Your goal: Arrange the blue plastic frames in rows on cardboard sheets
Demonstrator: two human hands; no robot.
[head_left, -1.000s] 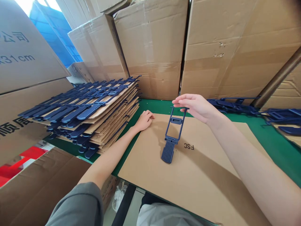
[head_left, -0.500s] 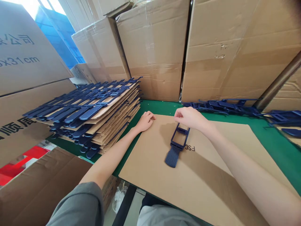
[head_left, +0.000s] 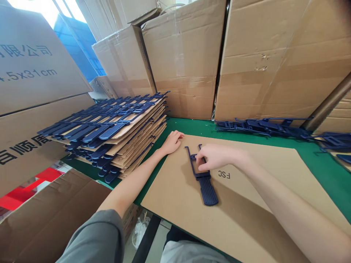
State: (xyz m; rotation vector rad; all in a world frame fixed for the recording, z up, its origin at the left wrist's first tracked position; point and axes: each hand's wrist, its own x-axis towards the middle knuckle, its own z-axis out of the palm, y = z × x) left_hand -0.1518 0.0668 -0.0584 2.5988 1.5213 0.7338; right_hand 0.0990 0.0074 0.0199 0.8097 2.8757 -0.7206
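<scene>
A dark blue plastic bracket (head_left: 208,190) lies on a brown cardboard sheet (head_left: 175,197). It has a ribbed, rounded paddle toward me and a rectangular frame with two hooked prongs at the far end. My right hand (head_left: 212,157) has its fingers closed on the right side of that frame, partly covering it. At the sheet's far left corner rests my left hand (head_left: 173,142), fingers loosely bent on the cardboard with nothing held. To its left rises a stack of cardboard sheets and blue brackets (head_left: 109,133) in alternating layers.
The table has a green top (head_left: 189,126). More blue brackets (head_left: 263,127) lie in a pile along the back, with others (head_left: 336,140) at the right edge. Large cardboard boxes (head_left: 183,65) wall off the back, and a metal pole (head_left: 327,102) slants at the right.
My right hand has come down and nearer to me, onto the bracket's frame. The bracket has turned, its paddle now pointing toward the lower right. My left hand stays on the corner.
</scene>
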